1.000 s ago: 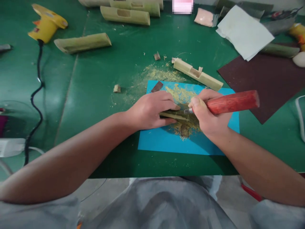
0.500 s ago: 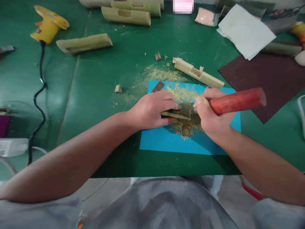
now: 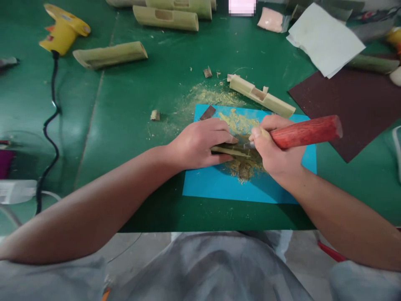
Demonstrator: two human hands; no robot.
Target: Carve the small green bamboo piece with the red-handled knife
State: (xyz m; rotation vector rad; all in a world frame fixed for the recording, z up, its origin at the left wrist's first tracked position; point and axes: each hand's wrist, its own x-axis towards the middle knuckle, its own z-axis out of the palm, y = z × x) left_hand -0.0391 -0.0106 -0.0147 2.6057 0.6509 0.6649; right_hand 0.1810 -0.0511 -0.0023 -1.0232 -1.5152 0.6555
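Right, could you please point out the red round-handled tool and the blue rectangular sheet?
Red round-handled tool (image 3: 306, 131): head view, middle of its handle.
Blue rectangular sheet (image 3: 206, 182): head view, bare near-left area.

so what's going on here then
The left hand holds a bamboo piece over a blue sheet, while the right hand grips a red-handled tool with its metal tip at the piece. Whether the tip is cutting in right now is hard to tell. Pale shavings lie around the work, and a notched bamboo tube lies just beyond the sheet on the green table.
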